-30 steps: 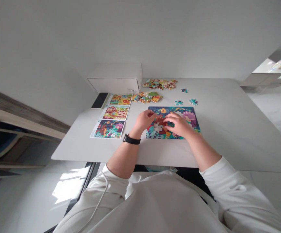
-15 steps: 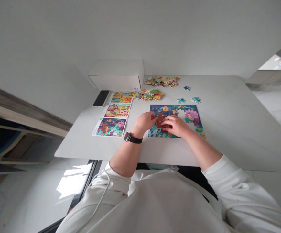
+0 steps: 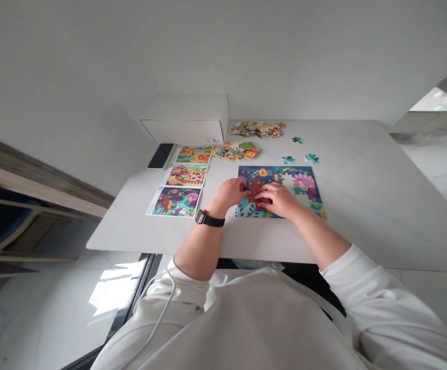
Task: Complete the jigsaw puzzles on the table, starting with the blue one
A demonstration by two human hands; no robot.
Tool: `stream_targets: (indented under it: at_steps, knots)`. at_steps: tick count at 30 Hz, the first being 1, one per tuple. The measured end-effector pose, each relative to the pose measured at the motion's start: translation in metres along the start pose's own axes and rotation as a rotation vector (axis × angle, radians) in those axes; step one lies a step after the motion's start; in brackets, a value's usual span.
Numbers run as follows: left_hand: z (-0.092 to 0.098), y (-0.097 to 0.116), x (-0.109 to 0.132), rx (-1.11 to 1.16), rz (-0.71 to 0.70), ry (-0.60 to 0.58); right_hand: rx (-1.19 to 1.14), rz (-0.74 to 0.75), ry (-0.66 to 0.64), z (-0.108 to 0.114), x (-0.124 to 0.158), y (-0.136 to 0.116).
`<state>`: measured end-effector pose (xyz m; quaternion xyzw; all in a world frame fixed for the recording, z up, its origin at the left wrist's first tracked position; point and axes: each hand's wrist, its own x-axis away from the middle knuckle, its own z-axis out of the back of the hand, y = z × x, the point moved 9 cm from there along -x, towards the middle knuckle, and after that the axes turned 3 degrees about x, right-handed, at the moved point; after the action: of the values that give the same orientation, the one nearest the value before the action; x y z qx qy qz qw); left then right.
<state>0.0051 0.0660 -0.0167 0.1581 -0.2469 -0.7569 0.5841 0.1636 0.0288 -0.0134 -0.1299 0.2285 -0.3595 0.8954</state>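
At left on the puzzle point(image 3: 271, 174), fitting is seemingly being done by left hand point(image 3: 231, 193) and right hand point(image 3: 280, 200), both curled, any grip indiscernible; level pressing is called for.

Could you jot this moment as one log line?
left hand: left side of jigsaw puzzle; right hand: its middle; puzzle: incomplete; three loose pieces: beyond it

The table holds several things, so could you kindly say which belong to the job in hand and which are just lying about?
Job in hand:
partly built puzzle
three loose pieces
likely the matching picture

Seemingly lying about:
phone
white box
two piles of pieces
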Motion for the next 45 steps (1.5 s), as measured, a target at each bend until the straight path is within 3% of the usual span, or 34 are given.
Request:
stream_targets:
  at_steps: [20,31,40,45]
  knots:
    - [-0.001,0.002,0.000,-0.080,-0.002,0.008,0.026,0.004,-0.048,0.000,-0.002,-0.005]
    - [-0.004,0.014,0.010,-0.140,-0.087,-0.032,0.040,0.021,-0.088,0.002,-0.001,-0.012]
    - [-0.006,0.008,0.004,-0.135,-0.073,-0.041,0.115,-0.050,-0.166,0.000,-0.001,-0.019]
    - [-0.005,0.003,-0.002,-0.143,-0.027,-0.021,0.122,-0.057,-0.127,0.003,-0.005,-0.021]
